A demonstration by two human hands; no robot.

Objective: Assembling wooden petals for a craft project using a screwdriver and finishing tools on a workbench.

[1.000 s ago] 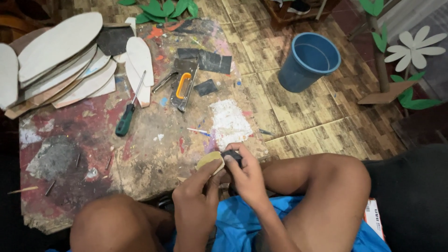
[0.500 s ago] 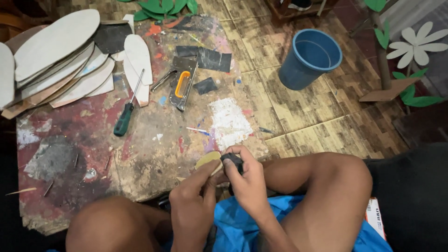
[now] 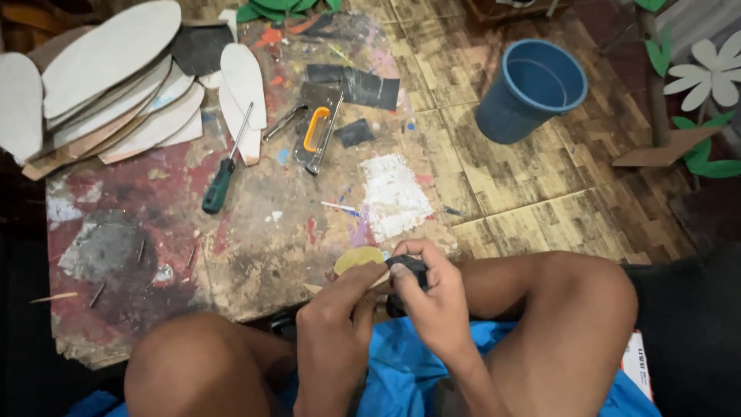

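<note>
Right now your left hand and right hand meet at the near edge of the worktop. Your left fingers pinch a round tan piece. Your right fingers are curled tight around a small black thing. A green screwdriver lies near the middle.

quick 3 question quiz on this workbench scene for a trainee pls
1. True or false: the screwdriver has a green handle.
2. What colour is the bucket? A red, B blue, C white.
3. What does the right hand grip, pressed to the yellowish piece that the left hand holds?

Key: 1 true. 2 B. 3 a small dark object, too hidden to identify.
</note>
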